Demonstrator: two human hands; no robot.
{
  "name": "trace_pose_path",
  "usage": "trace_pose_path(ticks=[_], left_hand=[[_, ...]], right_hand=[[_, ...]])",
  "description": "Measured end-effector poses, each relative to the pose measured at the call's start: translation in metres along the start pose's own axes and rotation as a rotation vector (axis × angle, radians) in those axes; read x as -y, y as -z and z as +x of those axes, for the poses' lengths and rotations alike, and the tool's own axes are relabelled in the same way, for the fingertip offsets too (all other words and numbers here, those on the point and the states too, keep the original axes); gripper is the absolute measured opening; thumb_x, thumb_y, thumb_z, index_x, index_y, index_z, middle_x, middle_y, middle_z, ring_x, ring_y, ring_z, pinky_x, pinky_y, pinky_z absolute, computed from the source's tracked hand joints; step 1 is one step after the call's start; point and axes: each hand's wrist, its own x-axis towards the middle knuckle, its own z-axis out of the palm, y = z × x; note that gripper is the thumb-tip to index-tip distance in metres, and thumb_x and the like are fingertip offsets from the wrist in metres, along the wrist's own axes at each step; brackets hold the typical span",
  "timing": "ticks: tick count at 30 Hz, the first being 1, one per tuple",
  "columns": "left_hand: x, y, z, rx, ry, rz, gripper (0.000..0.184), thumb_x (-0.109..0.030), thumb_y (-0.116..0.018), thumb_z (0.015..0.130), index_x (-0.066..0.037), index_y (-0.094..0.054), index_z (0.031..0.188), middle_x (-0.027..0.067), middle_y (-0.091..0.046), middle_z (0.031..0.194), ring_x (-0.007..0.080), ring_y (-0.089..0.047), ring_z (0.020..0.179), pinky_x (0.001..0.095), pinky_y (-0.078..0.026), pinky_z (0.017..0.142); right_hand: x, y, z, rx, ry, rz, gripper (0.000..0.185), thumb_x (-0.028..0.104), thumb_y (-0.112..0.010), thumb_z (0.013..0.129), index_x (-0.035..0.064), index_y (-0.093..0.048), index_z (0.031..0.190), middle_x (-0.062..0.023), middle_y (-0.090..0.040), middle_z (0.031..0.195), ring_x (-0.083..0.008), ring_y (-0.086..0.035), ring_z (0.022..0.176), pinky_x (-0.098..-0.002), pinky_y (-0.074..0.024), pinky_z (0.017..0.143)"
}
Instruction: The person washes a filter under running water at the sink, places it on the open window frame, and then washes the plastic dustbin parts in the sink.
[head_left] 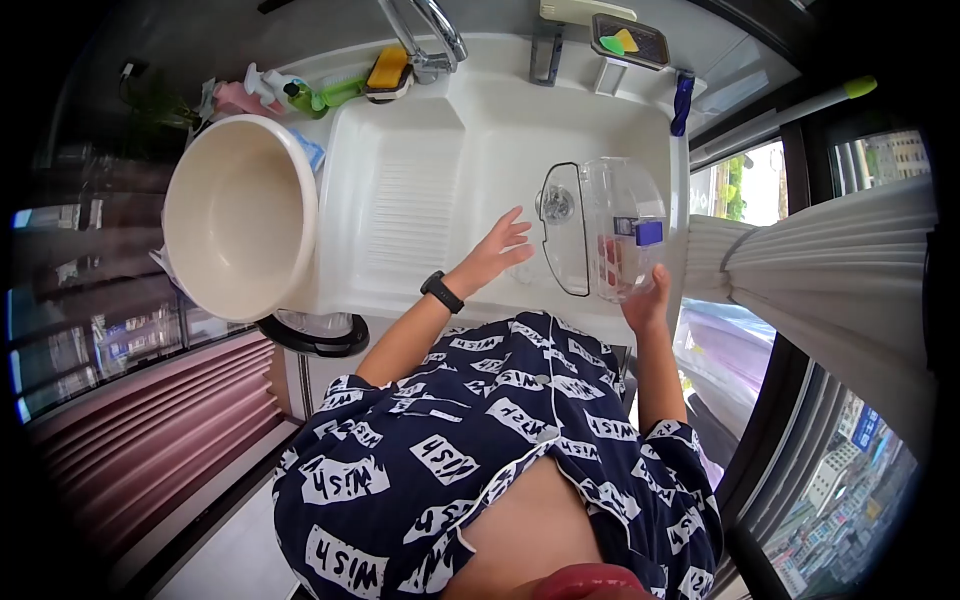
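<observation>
A clear plastic tank (622,190) with a black-edged open rim and a blue-purple tab is tilted on its side over the right basin of the white sink (500,130). My right hand (648,297) grips it at its near right end, with the thumb on the outside and some fingers behind the wall. Reddish shapes, perhaps fingers, show through the plastic. To the left of the rim, my left hand (497,250) is held open, its fingers apart and nothing in them. A black watch (442,292) is on that wrist.
Left of the sink's ribbed washboard (405,200) stands a large cream basin (300,200). Behind are a chrome faucet (430,62), a yellow sponge (388,70), a green brush (342,92) and a soap dish (630,42). A curtain (830,250) hangs at right.
</observation>
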Motion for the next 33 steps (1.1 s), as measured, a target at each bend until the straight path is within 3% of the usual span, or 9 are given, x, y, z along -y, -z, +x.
trace_pose_path(ticks=[2, 5, 8, 11, 14, 20, 26, 29, 33], left_hand=[[-0.010, -0.010, 0.002, 0.076, 0.027, -0.182, 0.067, -0.029, -0.068, 0.095, -0.005, -0.037, 0.149, 0.0172, -0.057, 0.132, 0.0225, -0.057, 0.121, 0.0395, -0.047, 0.103], [-0.022, -0.012, 0.004, 0.128, 0.039, -0.211, 0.053, -0.021, -0.064, 0.098, -0.005, -0.042, 0.144, 0.0112, -0.062, 0.120, 0.0178, -0.060, 0.115, 0.0353, -0.050, 0.097], [-0.016, -0.010, 0.001, 0.007, -0.043, -0.145, 0.040, -0.015, -0.063, 0.098, -0.003, -0.048, 0.133, 0.0093, -0.064, 0.111, 0.0162, -0.067, 0.100, 0.0319, -0.056, 0.088], [-0.028, -0.006, -0.014, 0.021, 0.024, -0.098, 0.029, -0.009, -0.063, 0.097, -0.002, -0.051, 0.122, 0.0090, -0.065, 0.106, 0.0158, -0.069, 0.088, 0.0303, -0.059, 0.080], [-0.018, -0.001, -0.017, -0.018, -0.046, -0.110, 0.027, -0.005, -0.063, 0.096, -0.001, -0.052, 0.120, 0.0088, -0.065, 0.105, 0.0154, -0.069, 0.081, 0.0292, -0.060, 0.075], [-0.023, 0.007, -0.014, -0.056, -0.231, 0.034, 0.024, -0.003, -0.060, 0.096, -0.001, -0.053, 0.119, 0.0086, -0.065, 0.104, 0.0133, -0.069, 0.084, 0.0269, -0.058, 0.072], [-0.044, 0.012, -0.025, -0.130, -0.357, 0.329, 0.021, -0.001, -0.064, 0.093, 0.001, -0.060, 0.114, 0.0071, -0.066, 0.103, 0.0100, -0.067, 0.085, 0.0244, -0.058, 0.074], [-0.046, 0.014, -0.029, -0.143, -0.411, 0.453, 0.020, -0.001, -0.067, 0.091, -0.001, -0.064, 0.111, 0.0055, -0.067, 0.099, 0.0103, -0.067, 0.087, 0.0245, -0.058, 0.077], [-0.051, 0.018, -0.033, -0.080, -0.498, 0.539, 0.020, 0.000, -0.067, 0.090, -0.003, -0.067, 0.109, 0.0057, -0.068, 0.098, 0.0140, -0.068, 0.090, 0.0264, -0.059, 0.080]], right_hand=[[0.002, -0.008, 0.000, 0.042, -0.005, -0.001, 0.086, 0.057, -0.065, 0.084, -0.0023, -0.045, 0.143, -0.0169, -0.057, 0.138, -0.0308, -0.054, 0.129, -0.0499, -0.0393, 0.111], [0.000, -0.020, -0.004, -0.044, 0.022, -0.074, 0.088, 0.052, -0.068, 0.083, -0.0015, -0.040, 0.146, -0.0168, -0.057, 0.137, -0.0301, -0.053, 0.130, -0.0480, -0.0393, 0.111], [0.002, -0.020, -0.004, -0.002, 0.019, -0.149, 0.088, 0.044, -0.072, 0.081, -0.0010, -0.037, 0.149, -0.0161, -0.054, 0.139, -0.0283, -0.051, 0.131, -0.0452, -0.0383, 0.111], [-0.003, -0.024, -0.010, -0.003, 0.100, -0.267, 0.087, 0.039, -0.072, 0.081, 0.0003, -0.035, 0.150, -0.0144, -0.050, 0.143, -0.0267, -0.050, 0.131, -0.0428, -0.0375, 0.111], [-0.014, -0.014, -0.010, 0.067, 0.103, -0.299, 0.082, 0.033, -0.068, 0.085, 0.0021, -0.032, 0.152, -0.0118, -0.047, 0.146, -0.0253, -0.046, 0.134, -0.0417, -0.0365, 0.111], [-0.032, -0.004, 0.003, 0.025, -0.141, -0.038, 0.071, 0.037, -0.058, 0.097, 0.0117, -0.027, 0.156, -0.0122, -0.038, 0.152, -0.0268, -0.040, 0.137, -0.0519, -0.0365, 0.109], [-0.033, -0.009, 0.007, -0.010, -0.142, -0.060, 0.076, 0.048, -0.056, 0.097, 0.0134, -0.024, 0.156, -0.0159, -0.036, 0.150, -0.0351, -0.039, 0.136, -0.0627, -0.0432, 0.104], [-0.028, -0.010, 0.012, 0.057, -0.149, -0.029, 0.079, 0.048, -0.058, 0.096, 0.0130, -0.021, 0.156, -0.0172, -0.036, 0.148, -0.0368, -0.041, 0.134, -0.0624, -0.0443, 0.105], [-0.029, -0.010, 0.020, 0.034, -0.134, -0.101, 0.083, 0.033, -0.069, 0.092, 0.0118, -0.021, 0.156, -0.0163, -0.038, 0.147, -0.0344, -0.048, 0.128, -0.0559, -0.0492, 0.102]])
